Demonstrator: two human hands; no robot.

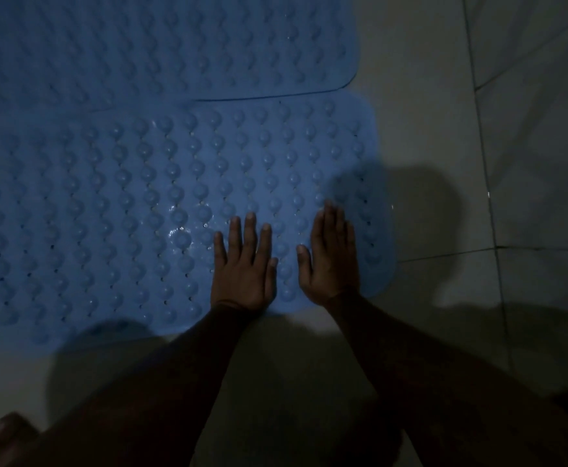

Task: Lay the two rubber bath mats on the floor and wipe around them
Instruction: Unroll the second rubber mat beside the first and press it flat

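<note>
Pretty dark tiled floor (444,129). The far mat (141,45) lies just behind the near mat (124,214), edges maybe overlapping. Left grip (243,264) and right grip (333,257) are both wide, fingers flat on the near mat's front-right part, holding nothing.

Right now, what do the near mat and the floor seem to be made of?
Near mat: looks like blue rubber or soft plastic, moulded with rows of domes and small holes; bright glints suggest a smooth, perhaps wet surface. Floor: pale tiles, probably ceramic, judging by straight joint lines; finish looks dull in this dim light.
</note>
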